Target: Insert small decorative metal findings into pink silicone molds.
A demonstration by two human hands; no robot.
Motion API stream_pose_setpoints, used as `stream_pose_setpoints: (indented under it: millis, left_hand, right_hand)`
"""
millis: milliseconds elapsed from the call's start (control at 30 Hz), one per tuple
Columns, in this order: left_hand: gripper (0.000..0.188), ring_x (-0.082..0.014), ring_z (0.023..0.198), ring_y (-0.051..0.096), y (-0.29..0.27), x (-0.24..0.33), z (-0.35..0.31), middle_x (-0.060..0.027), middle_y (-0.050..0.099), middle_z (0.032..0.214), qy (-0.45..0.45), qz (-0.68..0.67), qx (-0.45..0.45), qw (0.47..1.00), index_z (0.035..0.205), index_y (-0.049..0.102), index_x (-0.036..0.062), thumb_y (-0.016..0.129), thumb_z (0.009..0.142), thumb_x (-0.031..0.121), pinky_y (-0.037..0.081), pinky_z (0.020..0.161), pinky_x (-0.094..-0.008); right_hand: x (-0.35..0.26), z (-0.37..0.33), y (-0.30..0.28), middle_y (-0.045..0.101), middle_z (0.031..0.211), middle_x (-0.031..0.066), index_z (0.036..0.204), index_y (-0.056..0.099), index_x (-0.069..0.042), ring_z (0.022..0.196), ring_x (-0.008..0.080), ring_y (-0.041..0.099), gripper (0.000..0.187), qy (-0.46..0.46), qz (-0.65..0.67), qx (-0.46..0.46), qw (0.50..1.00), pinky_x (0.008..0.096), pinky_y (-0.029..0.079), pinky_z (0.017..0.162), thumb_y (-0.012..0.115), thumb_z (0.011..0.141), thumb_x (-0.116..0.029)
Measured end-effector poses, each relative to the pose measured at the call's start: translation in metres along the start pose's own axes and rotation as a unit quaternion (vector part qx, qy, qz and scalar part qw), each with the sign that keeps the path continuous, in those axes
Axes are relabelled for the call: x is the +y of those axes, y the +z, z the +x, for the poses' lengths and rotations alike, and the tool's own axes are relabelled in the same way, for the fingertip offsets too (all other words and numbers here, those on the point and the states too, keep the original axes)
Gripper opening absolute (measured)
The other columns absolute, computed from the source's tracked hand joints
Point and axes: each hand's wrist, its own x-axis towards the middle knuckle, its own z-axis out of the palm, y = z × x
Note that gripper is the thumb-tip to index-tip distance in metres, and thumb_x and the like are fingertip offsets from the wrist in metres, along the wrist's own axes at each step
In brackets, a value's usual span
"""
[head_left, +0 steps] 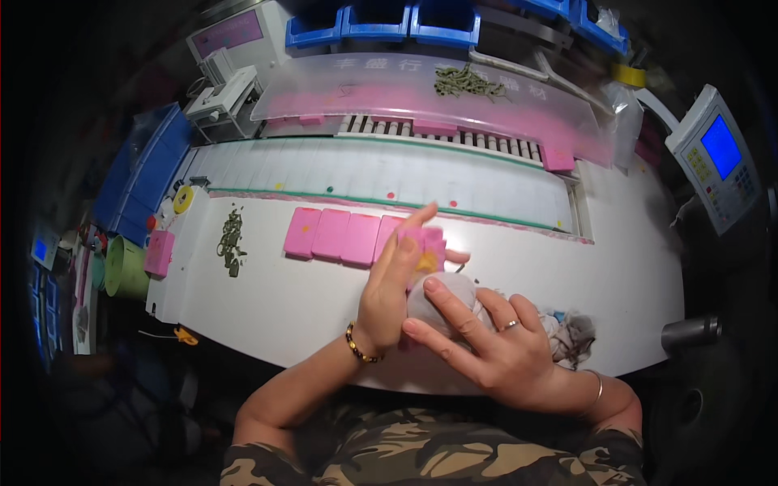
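My left hand (389, 283), with a beaded bracelet at its wrist, holds a pink piece with a scalloped edge (435, 243) and a yellow patch in its middle. The fingers lie behind the piece, and its lower part is hidden. Against that lower part my right hand (502, 348) presses a rounded white cloth pad (442, 298), its fingers laid over it. Just beyond my left hand, several flat pink blocks (332, 236) lie in a row on the white table (267, 300).
A long white conveyor belt (381, 174) with green edges crosses behind the table. Dark green bits (232, 243) lie at the left, and greenish strips (468, 83) rest on a clear cover. A crumpled grey cloth (574, 336) is at the right, below a control panel (717, 158).
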Motion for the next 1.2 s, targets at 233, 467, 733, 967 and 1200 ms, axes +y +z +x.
stream_pose_setpoints:
  millis: [233, 467, 733, 967, 1200]
  left_hand:
    - [0.041, -0.0168, 0.070, 0.059, -0.026, -0.017, 0.001, -0.0173, 0.060, 0.096, -0.040, -0.053, 0.100, 0.993, 0.115, 0.044, 0.0041, 0.037, 0.103, 0.043, 0.054, 0.047, -0.0302]
    - [0.050, -0.0179, 0.070, 0.059, -0.015, -0.020, -0.004, -0.0151, 0.059, 0.096, -0.086, -0.188, 0.069, 0.976, 0.114, 0.048, 0.0038, 0.039, 0.101, 0.051, 0.055, 0.048, -0.0332]
    - [0.046, -0.0171, 0.083, 0.063, 0.001, -0.017, -0.010, -0.0138, 0.061, 0.102, -0.037, -0.188, 0.015, 0.981, 0.115, 0.042, 0.0045, 0.051, 0.097, 0.046, 0.058, 0.071, -0.0313]
    - [0.034, -0.0208, 0.105, 0.064, -0.013, -0.023, -0.018, -0.0140, 0.066, 0.111, 0.027, 0.017, -0.003, 0.999, 0.114, 0.056, -0.0016, 0.057, 0.098, 0.028, 0.052, 0.092, -0.0351]
    - [0.026, -0.0176, 0.107, 0.063, -0.018, -0.024, -0.025, -0.0127, 0.064, 0.117, 0.065, 0.097, -0.067, 0.991, 0.120, 0.056, -0.0027, 0.055, 0.099, 0.012, 0.051, 0.093, -0.0310]
  right_hand:
    - [0.040, -0.029, 0.001, 0.055, 0.137, 0.0070, 0.126, 0.063, -0.024, 0.093, 0.0220, 0.058, 0.053, 0.083, 0.013, -0.100, 0.991, 0.0336, 0.040, 0.080, 0.062, 0.074, -0.013]
    - [0.034, -0.033, 0.010, 0.057, 0.131, 0.0137, 0.120, 0.063, -0.008, 0.102, 0.0326, 0.058, 0.045, 0.195, -0.041, -0.090, 0.976, 0.0400, 0.040, 0.090, 0.069, 0.075, -0.005]
    - [-0.013, -0.019, 0.027, 0.063, 0.096, 0.0069, 0.100, 0.068, -0.004, 0.087, 0.0242, 0.062, 0.033, 0.093, 0.282, 0.141, 0.944, 0.0332, 0.053, 0.073, 0.069, 0.067, -0.007]
    - [0.000, -0.026, 0.030, 0.064, 0.094, 0.0064, 0.098, 0.071, -0.003, 0.083, 0.0221, 0.063, 0.034, 0.092, 0.234, 0.164, 0.954, 0.0315, 0.053, 0.071, 0.067, 0.064, -0.007]
    - [-0.001, -0.023, 0.029, 0.064, 0.095, 0.0081, 0.096, 0.069, -0.006, 0.082, 0.0224, 0.061, 0.032, 0.117, 0.212, 0.171, 0.955, 0.0314, 0.051, 0.066, 0.072, 0.067, 0.006]
